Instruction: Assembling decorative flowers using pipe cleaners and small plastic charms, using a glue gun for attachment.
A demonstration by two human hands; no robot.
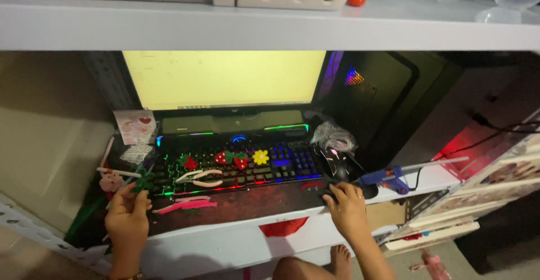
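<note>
Left hand [128,211] pinching green felt piece [143,181] (shape unclear)

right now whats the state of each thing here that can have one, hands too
monitor: on, pale yellow screen
keyboard: backlit, felt pieces and pliers lying on it
computer tower: running, coloured lights glowing
glue gun: lying on the desk edge, unheld
left hand: pinching a green felt piece
right hand: resting at the desk edge by the mouse, holding nothing I can see
</note>
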